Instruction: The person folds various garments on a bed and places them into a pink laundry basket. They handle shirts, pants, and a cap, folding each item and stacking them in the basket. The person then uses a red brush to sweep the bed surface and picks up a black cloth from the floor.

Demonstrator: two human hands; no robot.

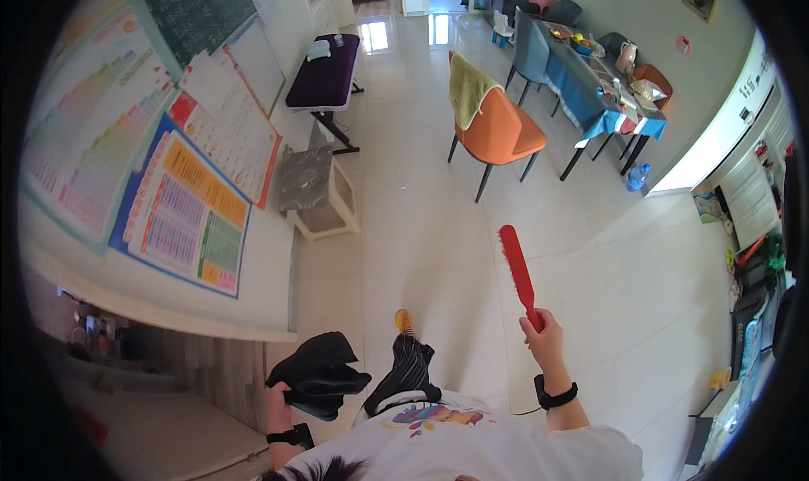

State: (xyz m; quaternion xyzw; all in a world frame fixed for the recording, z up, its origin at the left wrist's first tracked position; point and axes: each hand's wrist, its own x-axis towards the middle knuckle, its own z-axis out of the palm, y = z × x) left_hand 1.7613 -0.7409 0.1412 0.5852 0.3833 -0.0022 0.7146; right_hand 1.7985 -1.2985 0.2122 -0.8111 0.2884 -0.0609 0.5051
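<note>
My right hand (pixel 546 343) grips the handle of a red long-handled brush (pixel 519 272), held up in front of me over the floor. Its short bristles run along the left edge of the flat back. Low on the left, my left hand (pixel 278 397) is closed around a bunched piece of black, slightly shiny fabric (pixel 318 372). Whether that is a garment or a bag cannot be told. The fabric hangs beside my striped trouser leg (pixel 404 364), and part of my left hand is hidden behind it.
An orange chair (pixel 496 133) with a green towel (pixel 469 92) stands ahead, by a dining table with a blue cloth (pixel 572 95). To the left are a stool (pixel 310 184), a purple-covered stand (pixel 325 73) and a wall with posters (pixel 189 212). A water bottle (pixel 637 176) sits on the floor.
</note>
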